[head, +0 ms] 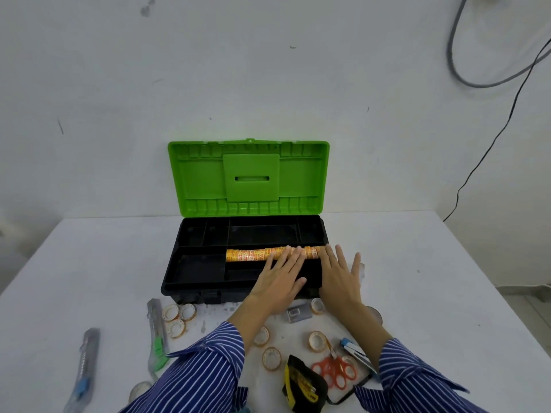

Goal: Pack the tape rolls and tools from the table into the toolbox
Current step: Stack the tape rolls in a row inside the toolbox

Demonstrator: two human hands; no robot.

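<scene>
left hand (pixel 278 281) flat, fingers straight on tape-roll stack (pixel 262 254) | right hand (pixel 340 278) flat, holding nothing | stack lying in toolbox (pixel 179 263) tray, right half | toolbox near desk (pixel 89 263) far edge

Left sleeve (pixel 205 368): dark blue cloth with thin white stripes, long, loose and creased along the forearm
Left cuff (pixel 231 332): same striped cloth, wide and open, its edge flaring away from the wrist, stripes running across the band
Right sleeve (pixel 417 380): matching blue with white pinstripes, folds bunching toward the near edge of the view
Right cuff (pixel 393 348): striped band, stiff-looking, a pointed corner sticking out on the right side
Left hand (pixel 280 281): bare, no glove, no ring or watch visible
Right hand (pixel 340 278): bare, no glove, nothing worn on the wrist or fingers
</scene>
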